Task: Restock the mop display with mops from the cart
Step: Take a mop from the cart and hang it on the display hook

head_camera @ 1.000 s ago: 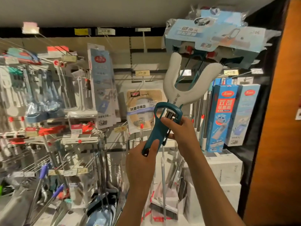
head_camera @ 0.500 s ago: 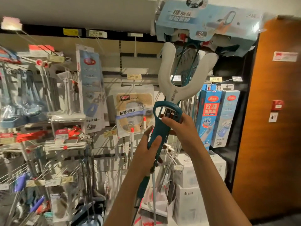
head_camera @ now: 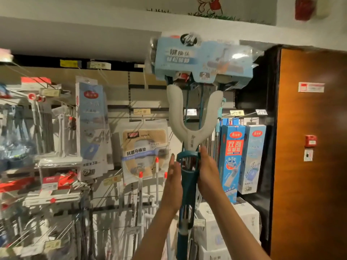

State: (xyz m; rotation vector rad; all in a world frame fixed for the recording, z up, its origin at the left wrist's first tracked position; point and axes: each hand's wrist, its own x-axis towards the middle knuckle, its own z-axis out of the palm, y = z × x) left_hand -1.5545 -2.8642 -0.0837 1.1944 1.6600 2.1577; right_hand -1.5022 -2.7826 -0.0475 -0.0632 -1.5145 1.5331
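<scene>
Two hands flank one mop [head_camera: 188,177], which stands upright at centre frame, its teal handle part running from 6 o'clock up to a white Y-shaped fork [head_camera: 191,117]. Above the fork, at 12 o'clock, the mop's head sits in a pale blue card sleeve [head_camera: 202,61] up against the top of the display.

Left hand [head_camera: 173,182]: at 9 o'clock of the handle, fingers straight and pointing up, palm toward the teal part, just beside or lightly touching it; its grip is wide and holds nothing.

Right hand [head_camera: 207,173]: at 3 o'clock of the handle, fingers straight along the teal loop and touching it, not curled round; its grip too is wide.

At 3 o'clock of the mop hang two tall blue boxes [head_camera: 242,158], with white cartons [head_camera: 244,220] stacked below them at 5 o'clock. At 9 o'clock hangs a toilet mat pack [head_camera: 144,151], and further left a tall bagged item [head_camera: 92,126] on the pegboard [head_camera: 120,94]. A brown wooden door [head_camera: 311,166] fills the far 3 o'clock edge.
</scene>
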